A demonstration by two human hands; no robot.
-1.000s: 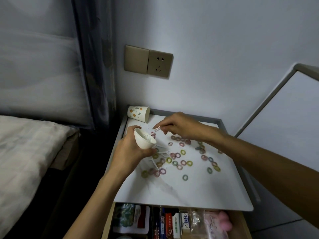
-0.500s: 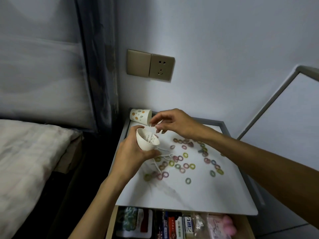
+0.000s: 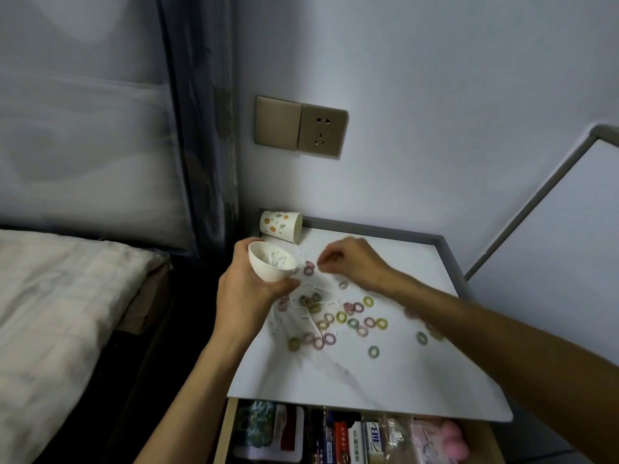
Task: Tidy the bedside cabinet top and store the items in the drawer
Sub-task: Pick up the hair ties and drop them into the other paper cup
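My left hand (image 3: 248, 296) grips a small white cup (image 3: 272, 264) with white strands bunched inside, held tilted over the left part of the white cabinet top (image 3: 385, 380). Just right of the cup, my right hand (image 3: 351, 262) is low over the top, its fingers curled and its fingertips pinching a thin white strand (image 3: 318, 266); blur hides the detail. More white strands (image 3: 301, 308) and several coloured rings (image 3: 351, 321) lie scattered across the top. The drawer (image 3: 351, 433) below stands open and is full of packets.
A patterned paper cup (image 3: 280, 226) lies on its side at the back left corner. A grey raised rim (image 3: 449, 259) borders the back and right of the top. A bed (image 3: 60, 313) lies to the left, a wall socket (image 3: 321, 131) above.
My right hand has come down from above the white cup to the strands on the top, right of the cup. My left hand has lifted the cup slightly up and back.
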